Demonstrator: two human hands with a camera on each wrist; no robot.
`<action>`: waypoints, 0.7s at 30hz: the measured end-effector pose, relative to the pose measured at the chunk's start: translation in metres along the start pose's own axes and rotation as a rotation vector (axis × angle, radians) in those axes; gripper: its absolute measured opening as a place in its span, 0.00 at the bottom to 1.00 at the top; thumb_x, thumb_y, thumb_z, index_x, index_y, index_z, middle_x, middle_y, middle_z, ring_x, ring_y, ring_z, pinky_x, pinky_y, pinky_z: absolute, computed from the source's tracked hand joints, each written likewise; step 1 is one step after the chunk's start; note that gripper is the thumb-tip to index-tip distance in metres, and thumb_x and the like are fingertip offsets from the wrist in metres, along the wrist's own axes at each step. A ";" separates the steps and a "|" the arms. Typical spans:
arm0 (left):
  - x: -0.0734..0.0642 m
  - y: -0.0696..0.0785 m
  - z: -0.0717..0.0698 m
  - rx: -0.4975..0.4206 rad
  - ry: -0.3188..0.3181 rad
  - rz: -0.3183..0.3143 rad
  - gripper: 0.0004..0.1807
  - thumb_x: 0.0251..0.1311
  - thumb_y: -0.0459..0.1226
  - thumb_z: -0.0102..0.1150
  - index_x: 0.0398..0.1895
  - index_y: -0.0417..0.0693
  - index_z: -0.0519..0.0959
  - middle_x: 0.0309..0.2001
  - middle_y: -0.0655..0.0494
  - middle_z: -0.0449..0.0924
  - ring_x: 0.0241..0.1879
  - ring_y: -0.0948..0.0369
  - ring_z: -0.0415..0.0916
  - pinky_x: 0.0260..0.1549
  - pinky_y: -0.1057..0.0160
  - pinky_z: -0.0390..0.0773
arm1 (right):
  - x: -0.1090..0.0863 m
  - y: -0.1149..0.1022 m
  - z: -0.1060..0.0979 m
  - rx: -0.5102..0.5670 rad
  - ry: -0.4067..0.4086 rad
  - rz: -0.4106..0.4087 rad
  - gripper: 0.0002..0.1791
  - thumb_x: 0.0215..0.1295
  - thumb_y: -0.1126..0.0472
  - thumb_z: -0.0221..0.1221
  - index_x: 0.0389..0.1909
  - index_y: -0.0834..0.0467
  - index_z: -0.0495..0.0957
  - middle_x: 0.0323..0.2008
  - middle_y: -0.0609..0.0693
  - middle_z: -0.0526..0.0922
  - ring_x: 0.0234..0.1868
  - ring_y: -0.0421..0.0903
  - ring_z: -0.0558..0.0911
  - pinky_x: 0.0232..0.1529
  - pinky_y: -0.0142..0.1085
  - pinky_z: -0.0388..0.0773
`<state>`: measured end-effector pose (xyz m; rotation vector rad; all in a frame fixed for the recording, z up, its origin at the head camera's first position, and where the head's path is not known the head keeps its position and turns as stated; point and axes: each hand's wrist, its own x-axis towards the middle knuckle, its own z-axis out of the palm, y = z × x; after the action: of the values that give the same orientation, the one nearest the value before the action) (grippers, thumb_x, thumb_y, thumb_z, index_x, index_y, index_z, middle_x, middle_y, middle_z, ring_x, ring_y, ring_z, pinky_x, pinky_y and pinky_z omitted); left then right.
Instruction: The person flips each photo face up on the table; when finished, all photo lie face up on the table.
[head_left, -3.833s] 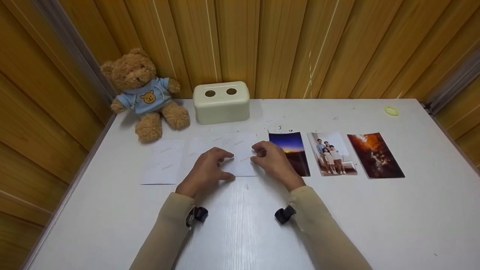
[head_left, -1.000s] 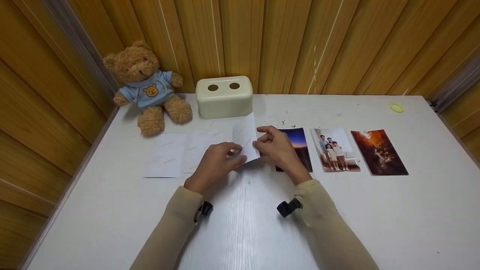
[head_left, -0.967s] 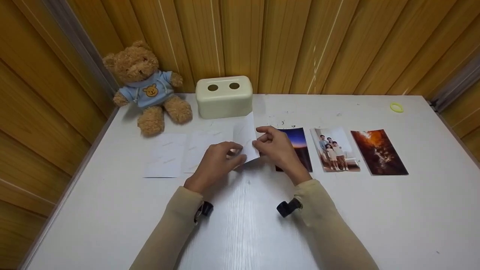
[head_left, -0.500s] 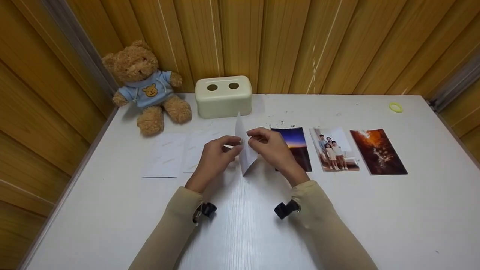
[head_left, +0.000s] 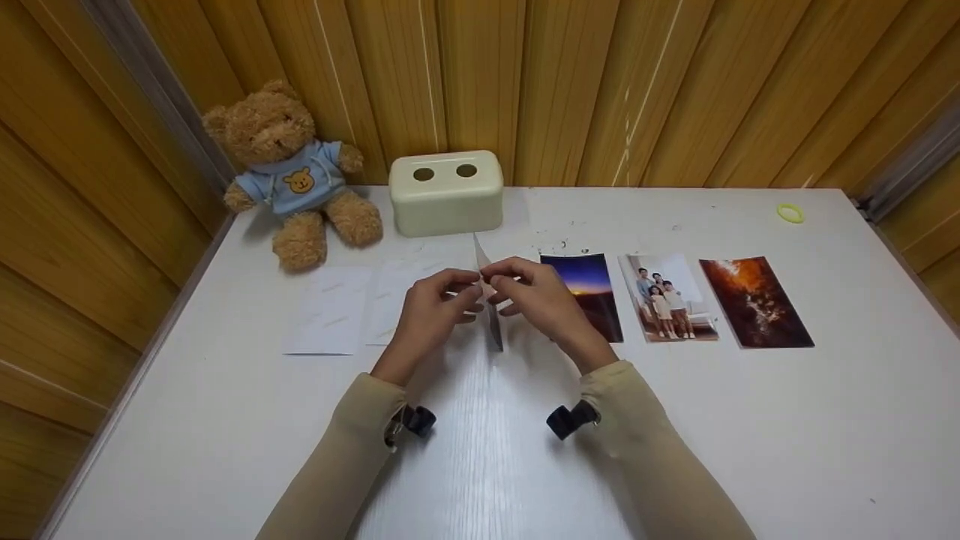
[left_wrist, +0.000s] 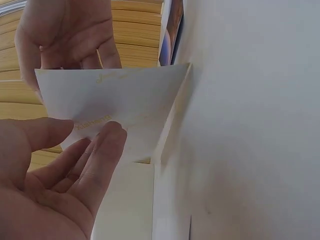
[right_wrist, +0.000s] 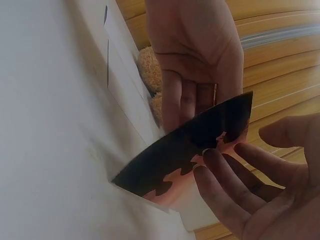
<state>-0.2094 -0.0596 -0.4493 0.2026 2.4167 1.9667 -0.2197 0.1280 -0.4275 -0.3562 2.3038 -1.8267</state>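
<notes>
A photo (head_left: 494,330) stands nearly on edge at the middle of the table, bowed a little, between my hands. My left hand (head_left: 431,311) holds it from the left, thumb and fingertips at its white back (left_wrist: 145,95), which bears gold lettering. From the right my right hand (head_left: 544,300) holds it, several fingertips against the dark and pinkish printed face (right_wrist: 175,150); in the right wrist view its thumb stands apart from the face. The photo's lower end meets the table. Fingers cover much of its upper part in the head view.
Two white-backed photos (head_left: 322,315) lie on the left. To the right lie a sunset photo (head_left: 581,281), a family photo (head_left: 667,300) and an orange-brown photo (head_left: 757,304). Behind are a teddy bear (head_left: 292,172), a cream box with two holes (head_left: 448,202) and a yellow ring (head_left: 790,213).
The photo lay flat, white side up, between both hands; it has been lifted and tipped onto its edge, its printed face turning right. My hands have come closer together.
</notes>
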 end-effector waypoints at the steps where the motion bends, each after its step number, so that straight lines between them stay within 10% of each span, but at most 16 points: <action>1: 0.000 0.000 0.000 -0.011 0.000 -0.002 0.13 0.74 0.32 0.63 0.57 0.36 0.84 0.47 0.44 0.87 0.45 0.44 0.89 0.41 0.57 0.88 | 0.000 0.000 0.000 0.011 -0.004 0.004 0.15 0.80 0.62 0.56 0.59 0.63 0.84 0.56 0.58 0.85 0.50 0.56 0.87 0.53 0.55 0.84; 21: -0.001 0.002 0.003 -0.098 0.016 -0.009 0.16 0.76 0.41 0.61 0.54 0.38 0.85 0.45 0.42 0.88 0.42 0.45 0.89 0.40 0.56 0.88 | 0.003 0.005 0.001 -0.009 0.027 -0.007 0.22 0.74 0.74 0.45 0.57 0.64 0.85 0.55 0.59 0.85 0.49 0.54 0.87 0.51 0.49 0.86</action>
<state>-0.2079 -0.0564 -0.4482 0.1744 2.3195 2.0845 -0.2229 0.1270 -0.4324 -0.3426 2.3326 -1.8359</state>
